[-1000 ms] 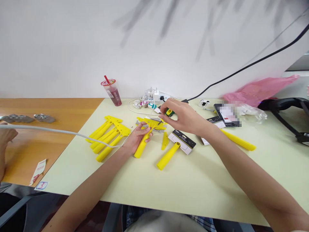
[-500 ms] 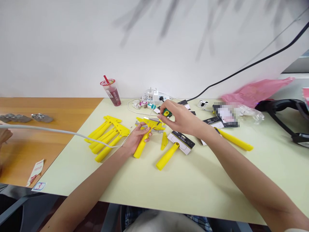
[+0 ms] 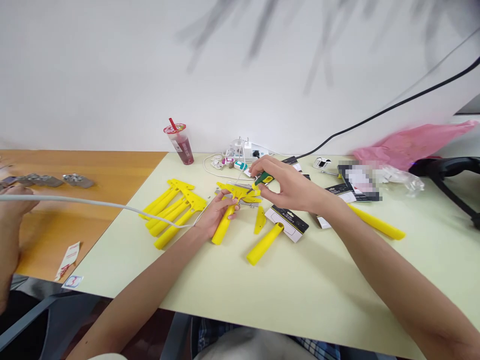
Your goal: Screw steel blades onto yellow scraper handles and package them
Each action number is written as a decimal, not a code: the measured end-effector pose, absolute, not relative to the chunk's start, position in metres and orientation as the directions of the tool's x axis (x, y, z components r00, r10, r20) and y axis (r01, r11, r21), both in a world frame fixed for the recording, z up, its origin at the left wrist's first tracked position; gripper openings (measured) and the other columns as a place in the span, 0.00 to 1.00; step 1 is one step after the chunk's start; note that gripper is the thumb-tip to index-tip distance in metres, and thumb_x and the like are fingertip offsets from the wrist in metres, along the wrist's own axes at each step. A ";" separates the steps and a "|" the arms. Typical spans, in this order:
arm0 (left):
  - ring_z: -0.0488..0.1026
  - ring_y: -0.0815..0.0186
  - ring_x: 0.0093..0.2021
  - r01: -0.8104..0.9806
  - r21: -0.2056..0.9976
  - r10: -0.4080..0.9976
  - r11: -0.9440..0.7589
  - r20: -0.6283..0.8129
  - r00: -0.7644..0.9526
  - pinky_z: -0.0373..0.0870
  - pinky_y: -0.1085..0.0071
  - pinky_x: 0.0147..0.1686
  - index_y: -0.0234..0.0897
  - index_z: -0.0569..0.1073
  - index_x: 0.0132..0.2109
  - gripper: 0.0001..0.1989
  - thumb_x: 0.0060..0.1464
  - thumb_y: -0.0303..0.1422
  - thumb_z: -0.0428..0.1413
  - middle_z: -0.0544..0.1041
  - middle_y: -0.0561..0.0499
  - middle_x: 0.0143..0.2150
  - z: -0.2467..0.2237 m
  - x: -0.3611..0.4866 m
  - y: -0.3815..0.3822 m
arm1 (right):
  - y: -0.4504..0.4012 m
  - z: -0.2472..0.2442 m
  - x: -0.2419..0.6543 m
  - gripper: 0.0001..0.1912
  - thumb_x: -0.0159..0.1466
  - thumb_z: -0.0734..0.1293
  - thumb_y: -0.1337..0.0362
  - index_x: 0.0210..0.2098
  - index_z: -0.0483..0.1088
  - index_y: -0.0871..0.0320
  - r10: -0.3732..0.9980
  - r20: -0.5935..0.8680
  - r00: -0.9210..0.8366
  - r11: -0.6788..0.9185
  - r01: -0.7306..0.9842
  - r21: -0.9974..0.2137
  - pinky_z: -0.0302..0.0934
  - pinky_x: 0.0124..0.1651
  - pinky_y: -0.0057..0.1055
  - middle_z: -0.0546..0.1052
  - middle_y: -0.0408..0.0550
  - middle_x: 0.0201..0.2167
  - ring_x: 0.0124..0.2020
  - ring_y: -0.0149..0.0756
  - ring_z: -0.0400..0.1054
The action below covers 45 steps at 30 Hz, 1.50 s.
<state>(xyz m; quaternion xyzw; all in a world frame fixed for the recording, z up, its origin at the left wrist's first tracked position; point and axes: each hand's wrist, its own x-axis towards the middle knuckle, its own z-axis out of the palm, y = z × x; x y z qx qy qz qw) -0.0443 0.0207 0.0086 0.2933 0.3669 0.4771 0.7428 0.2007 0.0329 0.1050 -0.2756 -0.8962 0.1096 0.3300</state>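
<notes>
Plain white wall backs a smooth, pale-green desk. One yellow plastic tool, its rounded handle widening to a flat head, sits inside the left hand, fingers clamped around its neck; fingers of the right hand pinch a green-handled screwdriver, thin shaft slanting toward that head.

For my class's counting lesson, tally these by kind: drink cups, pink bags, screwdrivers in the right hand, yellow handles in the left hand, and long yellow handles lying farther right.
Drink cups: 1
Pink bags: 1
Screwdrivers in right hand: 1
Yellow handles in left hand: 1
Long yellow handles lying farther right: 2
Total: 6
</notes>
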 end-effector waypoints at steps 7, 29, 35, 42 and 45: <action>0.76 0.71 0.32 -0.472 0.802 0.920 0.365 -0.232 0.317 0.60 0.78 0.21 0.41 0.69 0.50 0.30 0.44 0.27 0.75 0.77 0.53 0.42 0.002 -0.046 0.022 | 0.035 0.100 0.197 0.03 0.78 0.66 0.61 0.46 0.70 0.52 0.564 0.596 -0.571 0.814 0.505 -0.286 0.66 0.44 0.39 0.81 0.52 0.47 0.41 0.43 0.76; 0.76 0.71 0.33 -0.520 0.775 0.926 0.359 -0.227 0.300 0.60 0.78 0.22 0.42 0.66 0.48 0.31 0.44 0.25 0.75 0.77 0.53 0.44 0.004 -0.048 0.021 | 0.036 0.102 0.201 0.09 0.76 0.64 0.63 0.55 0.66 0.51 0.616 0.525 -0.587 0.787 0.475 -0.393 0.68 0.54 0.43 0.76 0.56 0.59 0.56 0.48 0.76; 0.76 0.70 0.33 -0.504 0.780 0.923 0.369 -0.246 0.295 0.60 0.78 0.22 0.42 0.66 0.48 0.31 0.44 0.25 0.76 0.77 0.52 0.43 0.005 -0.047 0.020 | 0.038 0.091 0.192 0.05 0.78 0.66 0.58 0.47 0.67 0.51 0.632 0.559 -0.537 0.759 0.574 -0.306 0.65 0.42 0.39 0.80 0.50 0.47 0.39 0.44 0.76; 0.75 0.72 0.33 -0.532 0.768 0.932 0.357 -0.258 0.254 0.61 0.79 0.22 0.41 0.68 0.48 0.30 0.43 0.24 0.76 0.76 0.53 0.43 0.007 -0.047 0.022 | 0.037 0.089 0.192 0.14 0.73 0.62 0.70 0.56 0.65 0.51 0.585 0.513 -0.629 0.811 0.425 -0.403 0.69 0.54 0.45 0.74 0.58 0.60 0.58 0.50 0.74; 0.75 0.71 0.33 -0.529 0.773 0.934 0.351 -0.251 0.253 0.61 0.79 0.22 0.41 0.67 0.48 0.31 0.43 0.24 0.76 0.76 0.53 0.42 0.007 -0.047 0.022 | 0.037 0.086 0.188 0.10 0.77 0.62 0.67 0.56 0.65 0.51 0.576 0.513 -0.637 0.817 0.431 -0.383 0.68 0.51 0.43 0.79 0.55 0.55 0.50 0.47 0.77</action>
